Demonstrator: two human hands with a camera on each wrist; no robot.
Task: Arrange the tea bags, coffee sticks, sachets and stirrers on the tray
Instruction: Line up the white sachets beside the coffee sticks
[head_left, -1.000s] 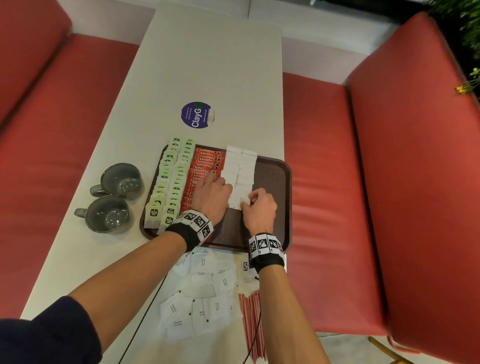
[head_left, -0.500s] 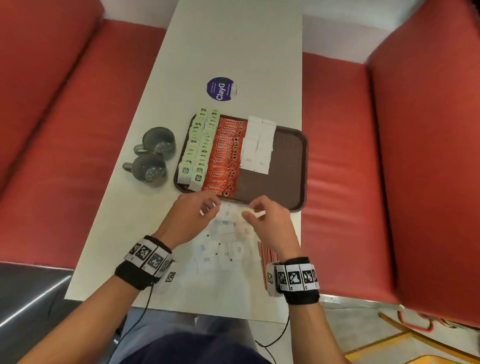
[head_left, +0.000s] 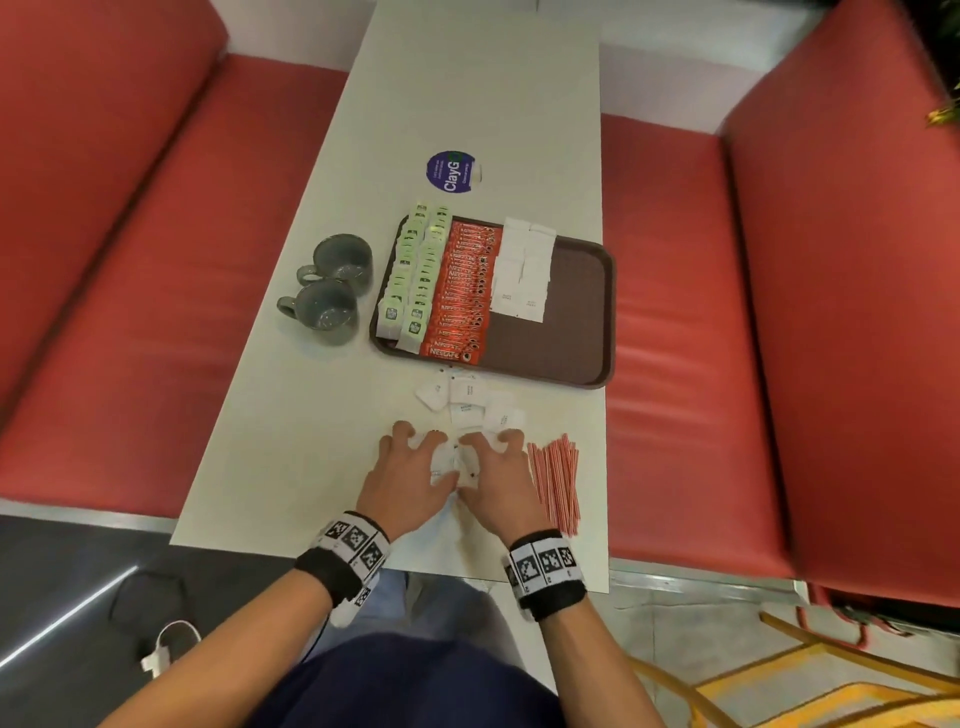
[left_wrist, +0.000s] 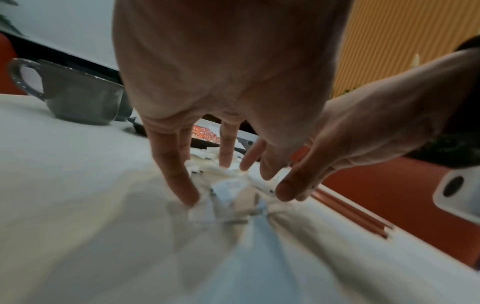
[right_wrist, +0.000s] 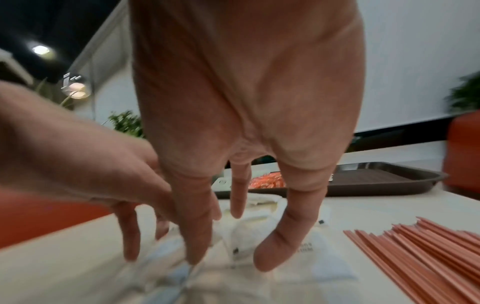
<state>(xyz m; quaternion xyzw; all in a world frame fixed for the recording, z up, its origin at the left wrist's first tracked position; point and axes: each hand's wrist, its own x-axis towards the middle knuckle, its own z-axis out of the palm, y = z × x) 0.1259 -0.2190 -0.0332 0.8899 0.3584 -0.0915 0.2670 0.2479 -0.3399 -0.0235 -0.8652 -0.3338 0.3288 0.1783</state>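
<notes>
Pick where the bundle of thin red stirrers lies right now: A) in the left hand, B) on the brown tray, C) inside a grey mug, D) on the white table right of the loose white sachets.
D: the thin red stirrers lie flat on the white table, right of the loose white sachets and beside the right hand, outside the brown plastic tray.

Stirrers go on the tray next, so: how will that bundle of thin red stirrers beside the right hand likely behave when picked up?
The stirrers are thin, straight sticks, so each is probably light and fairly stiff. They lie loose and fanned on the table, unbound, so a grab may scatter some. Lying flat, they are probably hard to lift off singly.
</notes>
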